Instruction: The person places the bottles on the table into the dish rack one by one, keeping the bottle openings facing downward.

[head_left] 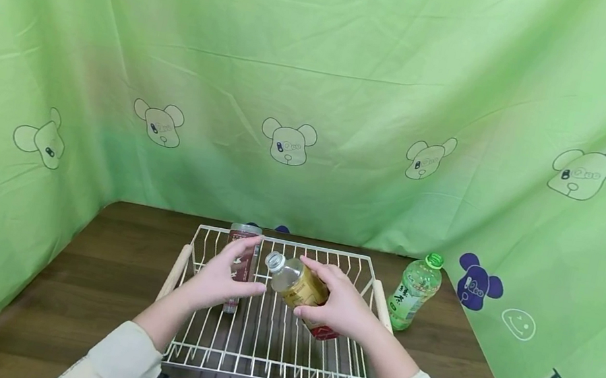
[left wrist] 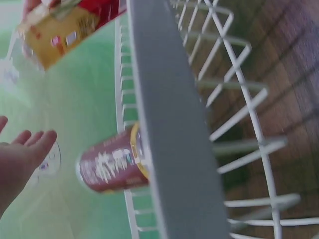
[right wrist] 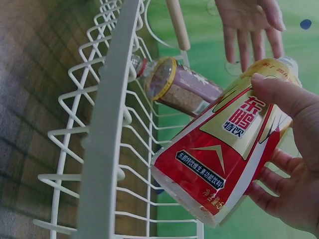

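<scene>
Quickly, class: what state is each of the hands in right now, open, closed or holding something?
Left hand: open, holding nothing.
Right hand: holding the gold-and-red bottle.

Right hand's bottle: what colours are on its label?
The label is mainly red and gold, showing best in the right wrist view.

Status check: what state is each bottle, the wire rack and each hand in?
Gold-and-red bottle: tilted, gripped over the wire rack.
Maroon bottle: in the wire rack, not held, neck end toward the near side.
Green bottle: upright on the table, right of the wire rack.
Wire rack: on the table, maroon bottle inside.
Right hand: gripping the gold-and-red bottle.
Left hand: fingers extended, holding nothing.
</scene>
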Motion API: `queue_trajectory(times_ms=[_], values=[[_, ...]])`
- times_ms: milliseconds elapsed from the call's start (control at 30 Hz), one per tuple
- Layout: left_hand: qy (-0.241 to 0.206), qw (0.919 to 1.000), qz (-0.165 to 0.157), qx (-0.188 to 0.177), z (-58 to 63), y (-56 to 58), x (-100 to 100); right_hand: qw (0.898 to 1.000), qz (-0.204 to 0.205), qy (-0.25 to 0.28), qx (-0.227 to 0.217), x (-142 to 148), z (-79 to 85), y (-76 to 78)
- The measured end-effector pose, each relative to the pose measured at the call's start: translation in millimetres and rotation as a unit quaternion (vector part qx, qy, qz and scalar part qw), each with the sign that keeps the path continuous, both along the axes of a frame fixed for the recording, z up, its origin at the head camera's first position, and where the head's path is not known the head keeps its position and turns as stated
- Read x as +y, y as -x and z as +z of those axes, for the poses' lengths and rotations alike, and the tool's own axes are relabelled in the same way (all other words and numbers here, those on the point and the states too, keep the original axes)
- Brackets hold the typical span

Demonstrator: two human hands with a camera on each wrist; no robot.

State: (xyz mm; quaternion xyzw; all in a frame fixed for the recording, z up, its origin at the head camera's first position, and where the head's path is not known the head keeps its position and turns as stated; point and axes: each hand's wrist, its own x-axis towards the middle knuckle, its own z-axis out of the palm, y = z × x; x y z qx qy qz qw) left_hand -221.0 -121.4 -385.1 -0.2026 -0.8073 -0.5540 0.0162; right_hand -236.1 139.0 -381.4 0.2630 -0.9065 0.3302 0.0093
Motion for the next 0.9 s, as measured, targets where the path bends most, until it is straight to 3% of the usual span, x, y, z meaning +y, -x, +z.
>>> queue_trajectory(times_ms=[133,267,500,900], values=[[-0.01,0.9988,-0.048,0.001,1.9,0.0,12.5,1.0,0.016,-0.003,0.004,-4.1,-0.6,-1.0],[-0.007,0.9976,-0.068,-0.004,2.6,1.4,18.3,1.0,0.026,-0.015,0.005,-6.7,-0.6,-2.0],[0.084,0.9952,-0.048,0.014,5.3,0.2,20.3,0.998,0.059,-0.033,0.004,-9.4,-1.0,-4.3],[0.117,0.9913,-0.046,0.04,-2.5,1.8,18.0,0.997,0.066,-0.027,-0.005,-11.0,-1.8,-6.5]])
